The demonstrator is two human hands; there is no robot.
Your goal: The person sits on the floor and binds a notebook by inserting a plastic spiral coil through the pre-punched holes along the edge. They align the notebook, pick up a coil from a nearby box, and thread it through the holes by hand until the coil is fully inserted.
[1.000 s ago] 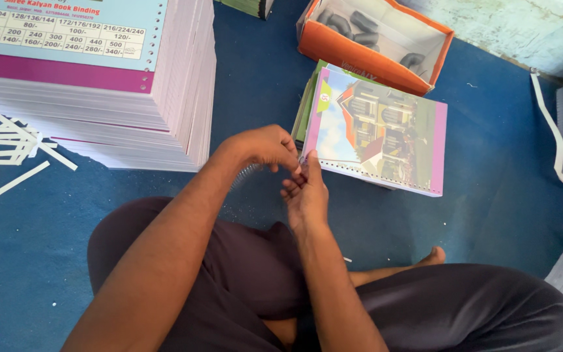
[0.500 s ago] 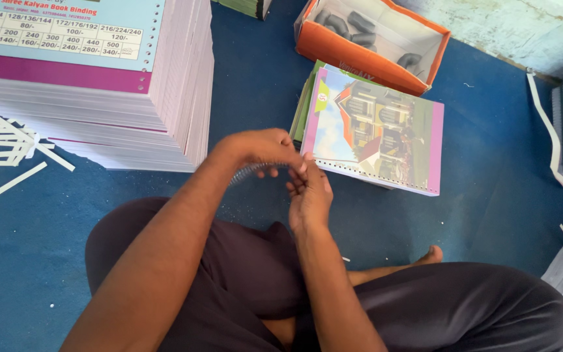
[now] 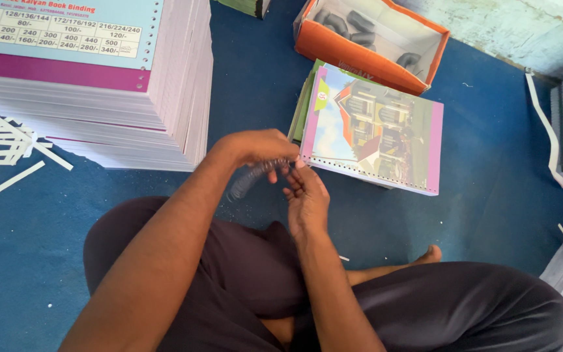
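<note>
Up top, the orange box [image 3: 360, 55] holds dark coils, while both hands' fingers [image 3: 275, 156] pinch a spiral coil [image 3: 249, 179].

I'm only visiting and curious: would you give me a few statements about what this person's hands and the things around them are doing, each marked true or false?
1. Both hands hold a dark wire spiral. True; the left hand and right hand both grip it.
2. The orange box is closed. False; it is open, with dark coils inside.
3. A colourful notebook lies on the blue floor. True.
4. The tall stack of printed sheets sits in the person's lap. False; it stands on the floor beside the left arm.
</note>
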